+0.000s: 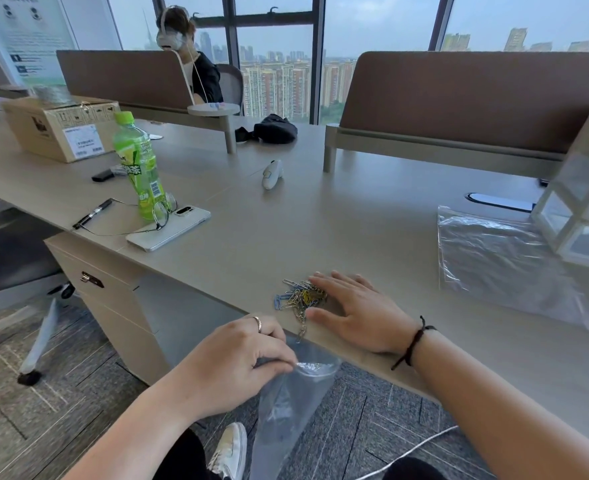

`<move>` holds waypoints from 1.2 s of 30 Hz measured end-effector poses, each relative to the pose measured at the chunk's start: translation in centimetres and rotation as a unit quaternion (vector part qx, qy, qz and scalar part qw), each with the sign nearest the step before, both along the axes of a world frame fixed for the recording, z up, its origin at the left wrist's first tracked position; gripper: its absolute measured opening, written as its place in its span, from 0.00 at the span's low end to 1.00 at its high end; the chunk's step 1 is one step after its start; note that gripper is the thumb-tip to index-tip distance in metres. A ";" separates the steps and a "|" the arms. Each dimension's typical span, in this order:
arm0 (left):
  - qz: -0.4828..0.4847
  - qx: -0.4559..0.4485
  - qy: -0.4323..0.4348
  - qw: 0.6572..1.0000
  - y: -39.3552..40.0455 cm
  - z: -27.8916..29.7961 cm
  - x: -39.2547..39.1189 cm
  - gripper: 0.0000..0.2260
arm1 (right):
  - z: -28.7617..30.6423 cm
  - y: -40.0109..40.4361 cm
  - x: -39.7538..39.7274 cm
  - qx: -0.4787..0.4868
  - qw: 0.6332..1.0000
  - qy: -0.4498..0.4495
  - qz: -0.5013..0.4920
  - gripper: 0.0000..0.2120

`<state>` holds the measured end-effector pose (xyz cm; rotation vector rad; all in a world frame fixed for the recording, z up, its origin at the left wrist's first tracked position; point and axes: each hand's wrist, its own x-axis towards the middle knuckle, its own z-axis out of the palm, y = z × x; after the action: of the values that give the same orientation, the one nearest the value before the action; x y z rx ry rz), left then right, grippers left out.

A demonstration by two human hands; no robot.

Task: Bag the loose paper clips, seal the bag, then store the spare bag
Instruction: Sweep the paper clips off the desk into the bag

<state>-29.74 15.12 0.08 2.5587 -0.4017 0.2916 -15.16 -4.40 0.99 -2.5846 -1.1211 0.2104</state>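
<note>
A small pile of coloured paper clips (298, 297) lies at the near edge of the table (320, 223), with a short chain of clips dangling over the rim. My right hand (359, 311) rests flat on the table, fingers spread, touching the pile's right side. Just below the table edge, my left hand (241, 358) pinches the mouth of a clear plastic bag (286, 407), which hangs down under the dangling clips. A second clear bag (500, 261) lies flat on the table to the right, apart from both hands.
A clear stacked drawer organiser (580, 216) stands at the far right, touching the spare bag. To the left are a green bottle (140, 168), glasses on a phone (168, 226), a pen (92, 213) and a cardboard box (61, 128). A white controller (271, 174) lies mid-table. A person sits beyond the divider.
</note>
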 end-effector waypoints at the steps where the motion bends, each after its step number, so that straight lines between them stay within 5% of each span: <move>1: 0.001 -0.003 0.000 1.000 0.2 0.0 -0.1 0.09 | -0.1 0.1 -0.2 -0.006 1.000 -0.005 0.009 0.36; 17: 0.005 -0.003 -0.002 1.000 0.7 -0.2 0.1 0.07 | -0.3 -2.6 -4.5 -0.050 0.994 -0.019 0.094 0.39; 23: 0.001 -0.004 -0.002 1.000 0.4 0.0 0.2 0.06 | -0.4 -3.4 -4.6 -0.030 0.998 -0.007 0.047 0.44; 36: -0.008 -0.009 -0.015 1.000 0.2 0.1 0.2 0.06 | 0.0 -3.7 -7.3 -0.043 0.988 0.007 0.146 0.35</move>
<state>-29.59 15.35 0.20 2.5349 -0.4293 0.3262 -22.45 -8.12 1.02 -2.4754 -1.5136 0.3493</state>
